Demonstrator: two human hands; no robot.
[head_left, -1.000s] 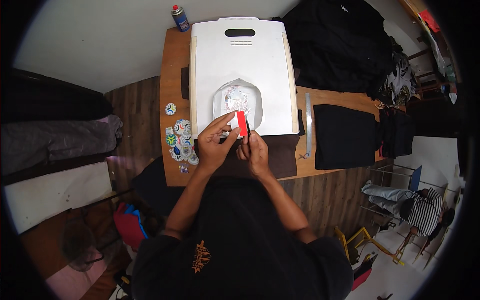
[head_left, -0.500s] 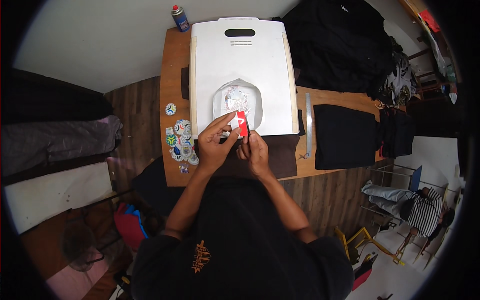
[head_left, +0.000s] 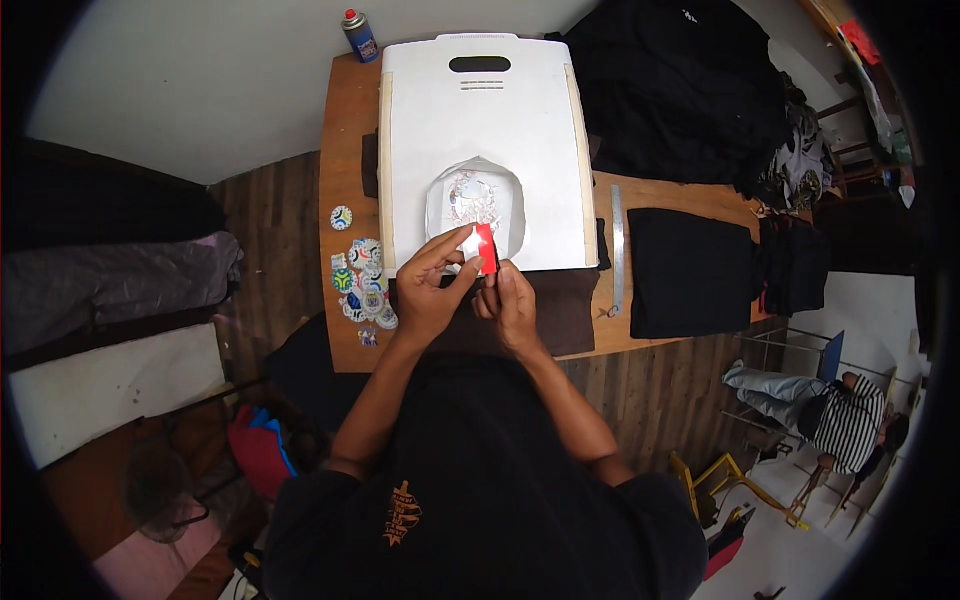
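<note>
Closely held, a red piece [head_left: 486, 246] near a white bowl [head_left: 514, 205].
Left hand [head_left: 425, 298] pinches it; right hand [head_left: 514, 310] grips a partly hidden dark tool [head_left: 496, 262] beside it.

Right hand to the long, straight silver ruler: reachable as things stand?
Probably yes: the long, straight silver ruler lies uncovered on the brown wooden table, with seemingly only dark brown cloth and bare wood between. But the right hand appears to grip a thin dark tool, so it isn't free.
</note>
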